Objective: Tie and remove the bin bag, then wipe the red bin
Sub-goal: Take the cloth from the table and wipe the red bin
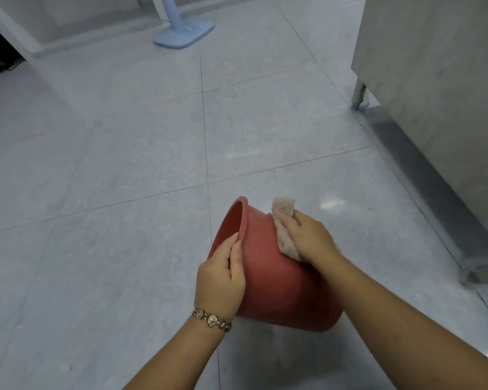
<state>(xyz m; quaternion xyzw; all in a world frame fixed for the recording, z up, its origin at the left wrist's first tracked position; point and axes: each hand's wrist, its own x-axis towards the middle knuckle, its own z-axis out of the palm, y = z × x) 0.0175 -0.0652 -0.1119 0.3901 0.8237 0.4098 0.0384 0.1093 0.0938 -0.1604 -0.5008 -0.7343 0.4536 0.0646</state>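
The red bin (pixel 273 280) is held off the floor and tipped on its side, its open mouth facing away to the left. No bag shows in it. My left hand (pixel 220 277) grips the bin's rim at the near edge of the mouth, thumb on the outside wall. My right hand (pixel 307 235) presses a beige fluffy cloth (pixel 283 220) flat against the bin's upper outer wall. Part of the cloth is hidden under that hand. A bracelet sits on my left wrist.
Grey tiled floor (pixel 124 164) spreads all around. A stainless steel cabinet (pixel 440 94) on legs stands to the right. At the back a light blue mop head (pixel 185 33) rests on the floor. A dark opening lies at the far left.
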